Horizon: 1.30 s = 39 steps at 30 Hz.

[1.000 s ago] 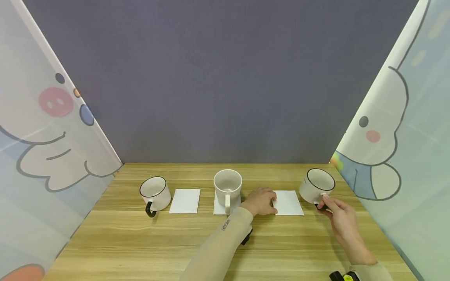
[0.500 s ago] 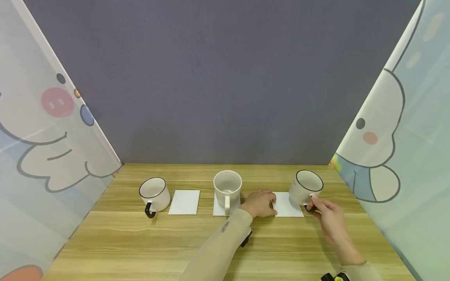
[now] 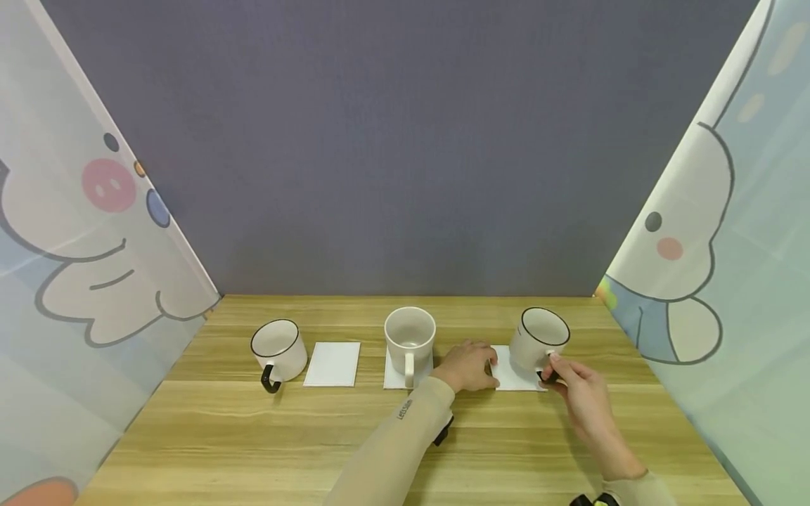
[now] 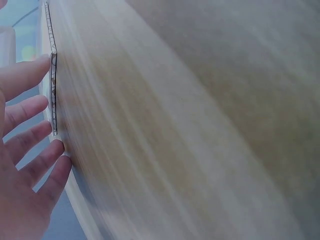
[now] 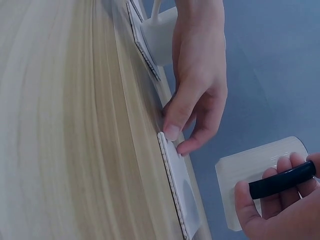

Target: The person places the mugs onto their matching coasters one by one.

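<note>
My right hand (image 3: 588, 400) grips the black handle of a white enamel-style mug (image 3: 530, 348) with a black rim. This mug hangs over the right white square coaster (image 3: 502, 372); in the right wrist view a gap shows between the mug's bottom (image 5: 227, 195) and the coaster (image 5: 181, 182). At that coaster's left edge lies my left hand (image 3: 467, 365), its thumb and fingertips touching it. In the left wrist view the left hand's fingers (image 4: 32, 107) are spread and nearly straight along the coaster's edge.
Left of my left hand, a cream mug (image 3: 408, 337) stands on the middle coaster (image 3: 392, 379). A bare white coaster (image 3: 332, 364) lies further left, beside another black-rimmed mug (image 3: 281, 355) with a black handle. A grey panel (image 3: 405, 154) rises behind the wooden table (image 3: 285, 443).
My right hand has carried the black-rimmed mug leftward, from beside the right coaster to over it. My left hand stays at the coaster's edge.
</note>
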Motion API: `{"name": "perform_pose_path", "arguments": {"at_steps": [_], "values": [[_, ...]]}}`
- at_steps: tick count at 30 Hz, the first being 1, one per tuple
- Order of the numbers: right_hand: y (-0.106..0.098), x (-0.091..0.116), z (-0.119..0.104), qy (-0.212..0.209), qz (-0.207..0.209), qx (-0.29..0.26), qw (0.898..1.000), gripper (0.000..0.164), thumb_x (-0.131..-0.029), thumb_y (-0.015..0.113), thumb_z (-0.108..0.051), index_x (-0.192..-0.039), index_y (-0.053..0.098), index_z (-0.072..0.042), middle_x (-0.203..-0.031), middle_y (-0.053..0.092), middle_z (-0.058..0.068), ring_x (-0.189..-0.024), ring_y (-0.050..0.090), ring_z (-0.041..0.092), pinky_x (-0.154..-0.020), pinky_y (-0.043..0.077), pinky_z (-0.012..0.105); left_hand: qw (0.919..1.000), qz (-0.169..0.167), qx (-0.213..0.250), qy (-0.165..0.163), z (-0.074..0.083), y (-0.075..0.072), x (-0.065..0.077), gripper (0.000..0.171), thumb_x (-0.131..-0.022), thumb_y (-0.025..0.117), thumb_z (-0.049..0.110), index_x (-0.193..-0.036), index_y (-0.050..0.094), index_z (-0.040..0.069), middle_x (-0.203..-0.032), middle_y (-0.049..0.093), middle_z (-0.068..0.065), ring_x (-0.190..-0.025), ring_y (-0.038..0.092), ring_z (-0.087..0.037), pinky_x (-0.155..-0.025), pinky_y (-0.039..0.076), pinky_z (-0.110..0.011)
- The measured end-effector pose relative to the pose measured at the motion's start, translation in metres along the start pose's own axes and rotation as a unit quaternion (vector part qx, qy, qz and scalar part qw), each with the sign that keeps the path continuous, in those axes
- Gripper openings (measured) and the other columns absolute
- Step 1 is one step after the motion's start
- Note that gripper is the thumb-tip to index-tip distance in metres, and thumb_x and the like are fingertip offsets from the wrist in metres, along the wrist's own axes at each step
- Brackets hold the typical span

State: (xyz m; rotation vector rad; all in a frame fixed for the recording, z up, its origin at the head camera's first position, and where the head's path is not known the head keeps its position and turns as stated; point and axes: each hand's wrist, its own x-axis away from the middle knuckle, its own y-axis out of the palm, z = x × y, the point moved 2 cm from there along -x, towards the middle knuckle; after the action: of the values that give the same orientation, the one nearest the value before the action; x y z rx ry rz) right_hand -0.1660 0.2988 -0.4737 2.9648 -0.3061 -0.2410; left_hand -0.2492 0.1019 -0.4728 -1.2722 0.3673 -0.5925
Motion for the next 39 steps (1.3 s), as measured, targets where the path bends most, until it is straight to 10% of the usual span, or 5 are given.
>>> {"name": "perform_pose_path", "arguments": {"at_steps": [11,39], "values": [[0.029,0.009,-0.026,0.053,0.043,0.027,0.997,0.040,-0.095,0.060,-0.019,-0.091,0.059,0.021,-0.074,0.062,0.006,-0.073,0.061,0.016,-0.068,0.056,0.032,1.0000,0.006,-0.006,0.002,-0.001,0.000,0.000,0.035,-0.081,0.069,0.052,-0.110,0.064,0.034,-0.141,0.045,0.014,-0.129,0.041,-0.015,-0.102,0.038,-0.033],[0.041,0.006,-0.007,0.107,0.033,0.094,0.989,0.046,-0.096,0.057,-0.029,-0.095,0.061,0.017,-0.080,0.061,0.006,-0.079,0.057,0.017,-0.073,0.053,0.033,0.9995,0.029,0.003,0.013,-0.003,0.002,0.000,0.038,-0.080,0.071,0.050,-0.111,0.066,0.031,-0.132,0.053,0.016,-0.117,0.048,-0.012,-0.096,0.042,-0.030]]}}
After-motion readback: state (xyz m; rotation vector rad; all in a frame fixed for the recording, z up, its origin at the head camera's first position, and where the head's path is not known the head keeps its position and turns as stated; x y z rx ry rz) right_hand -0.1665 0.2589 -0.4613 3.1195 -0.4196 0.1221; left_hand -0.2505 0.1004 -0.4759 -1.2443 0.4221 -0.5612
